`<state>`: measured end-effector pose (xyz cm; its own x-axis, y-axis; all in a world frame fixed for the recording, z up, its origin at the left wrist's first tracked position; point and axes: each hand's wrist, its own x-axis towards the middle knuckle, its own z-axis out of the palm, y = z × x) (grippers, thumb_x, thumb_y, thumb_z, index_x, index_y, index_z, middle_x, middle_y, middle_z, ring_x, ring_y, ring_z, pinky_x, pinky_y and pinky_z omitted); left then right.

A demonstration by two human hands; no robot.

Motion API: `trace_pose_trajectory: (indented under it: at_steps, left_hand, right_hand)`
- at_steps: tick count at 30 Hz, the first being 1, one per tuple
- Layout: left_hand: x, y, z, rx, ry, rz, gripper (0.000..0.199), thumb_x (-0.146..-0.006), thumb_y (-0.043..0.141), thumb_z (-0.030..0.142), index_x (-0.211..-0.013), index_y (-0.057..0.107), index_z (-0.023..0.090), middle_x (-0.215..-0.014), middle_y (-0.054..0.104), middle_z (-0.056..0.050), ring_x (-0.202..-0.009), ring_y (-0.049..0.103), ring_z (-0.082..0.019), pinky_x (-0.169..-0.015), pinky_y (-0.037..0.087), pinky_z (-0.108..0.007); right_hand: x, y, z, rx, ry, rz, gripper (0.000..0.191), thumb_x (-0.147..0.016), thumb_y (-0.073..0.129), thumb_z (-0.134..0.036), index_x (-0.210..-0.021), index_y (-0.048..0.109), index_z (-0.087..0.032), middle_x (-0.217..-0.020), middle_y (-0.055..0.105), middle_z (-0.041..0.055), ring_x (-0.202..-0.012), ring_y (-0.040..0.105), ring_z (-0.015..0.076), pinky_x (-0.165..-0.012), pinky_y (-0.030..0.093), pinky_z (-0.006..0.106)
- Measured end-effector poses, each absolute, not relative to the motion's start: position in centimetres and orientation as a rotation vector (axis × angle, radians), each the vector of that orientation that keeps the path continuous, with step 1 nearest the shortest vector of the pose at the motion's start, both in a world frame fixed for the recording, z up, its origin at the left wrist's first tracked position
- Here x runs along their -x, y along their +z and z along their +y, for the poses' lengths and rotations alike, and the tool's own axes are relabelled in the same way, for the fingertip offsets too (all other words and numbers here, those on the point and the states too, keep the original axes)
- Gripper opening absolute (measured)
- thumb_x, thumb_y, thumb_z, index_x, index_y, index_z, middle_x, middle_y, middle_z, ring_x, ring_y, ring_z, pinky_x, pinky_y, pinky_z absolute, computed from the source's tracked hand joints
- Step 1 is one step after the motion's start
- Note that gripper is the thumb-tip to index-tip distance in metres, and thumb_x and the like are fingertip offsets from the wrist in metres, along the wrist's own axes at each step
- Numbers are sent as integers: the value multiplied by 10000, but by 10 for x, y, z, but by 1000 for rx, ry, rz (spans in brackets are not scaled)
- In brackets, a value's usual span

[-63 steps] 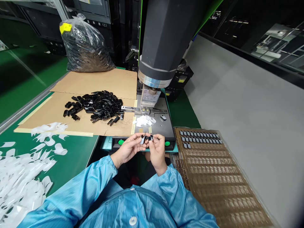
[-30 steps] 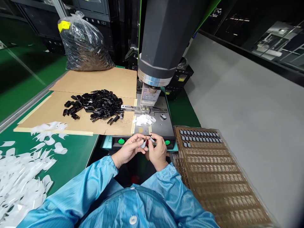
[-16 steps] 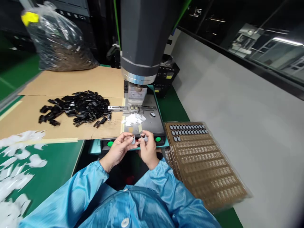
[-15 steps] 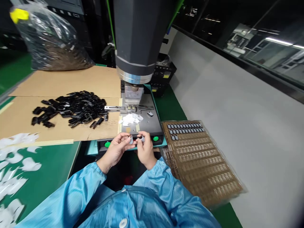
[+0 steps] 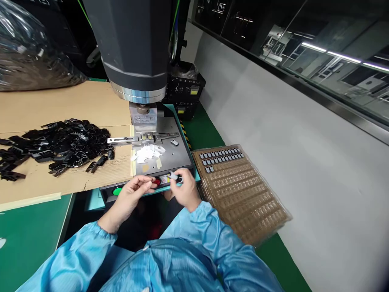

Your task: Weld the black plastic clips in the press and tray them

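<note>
Small grey-and-black parts are pinched in the fingers of my right hand, over the front edge of the machine base. My left hand is apart from it to the left, beside a red button, thumb and fingertips close together; whether anything small is between them is hidden. Behind the hands, white thin pieces lie in a heap on the metal plate. A metal fixture stands under the machine head, with one grey part lying to its right.
Black clips are piled on cardboard at left, below a plastic bag. At right, stacked brown trays hold rows of grey parts. A green button is on the base's front.
The view has shifted right. My left hand has come away from my right hand, and the grey part at its fingertips no longer shows there. My right hand now holds grey parts.
</note>
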<state>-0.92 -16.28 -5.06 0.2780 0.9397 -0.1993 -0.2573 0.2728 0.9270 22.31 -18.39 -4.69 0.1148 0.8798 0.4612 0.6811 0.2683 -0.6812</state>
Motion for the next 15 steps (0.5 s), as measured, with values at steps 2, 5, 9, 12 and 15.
trace_pose_trajectory:
  at_steps: [2, 5, 9, 12, 15]
  left_hand:
    - [21, -47, -154, -985, 1038, 995, 427, -837, 880, 505, -1098, 747, 195, -1191, 765, -97, -1019, 770, -241, -897, 648, -356]
    - [47, -41, -138, -1023, 1172, 1090, 441, -833, 873, 531, -1084, 733, 197, -1122, 771, -76, -975, 764, -222, -915, 642, -365]
    - [91, -38, -122, -1042, 1383, 1228, 476, -793, 903, 550, -1039, 713, 190, -1097, 769, -53, -915, 738, -178, -922, 630, -352]
    - [121, -40, -122, -1111, 1479, 1399, 513, -772, 912, 568, -1068, 721, 195, -1090, 772, -49, -891, 724, -165, -926, 630, -359]
    - [142, -47, -129, -1239, 1479, 1683, 526, -813, 831, 642, -1114, 711, 227, -1086, 778, -53, -847, 726, -179, -885, 659, -411]
  right_hand:
    - [-269, -58, -176, 1654, 207, -1489, 162, -921, 658, -292, -1074, 655, -235, -1033, 720, 53, -921, 681, 224, -829, 540, 336]
    - [-348, -77, -163, 2040, 148, -1239, 181, -942, 655, -330, -1084, 661, -219, -1004, 737, 54, -845, 671, 221, -775, 519, 321]
    - [-428, -95, -153, 2492, 167, -1025, 216, -955, 657, -291, -1158, 665, -214, -1131, 746, 91, -960, 699, 242, -792, 506, 311]
    - [-452, -104, -150, 2559, 177, -1004, 257, -960, 673, -304, -1195, 662, -202, -1176, 737, 122, -1005, 705, 264, -813, 507, 323]
    - [-457, -114, -147, 2585, 193, -1033, 273, -966, 685, -329, -1210, 661, -209, -1192, 733, 123, -1017, 708, 261, -830, 511, 322]
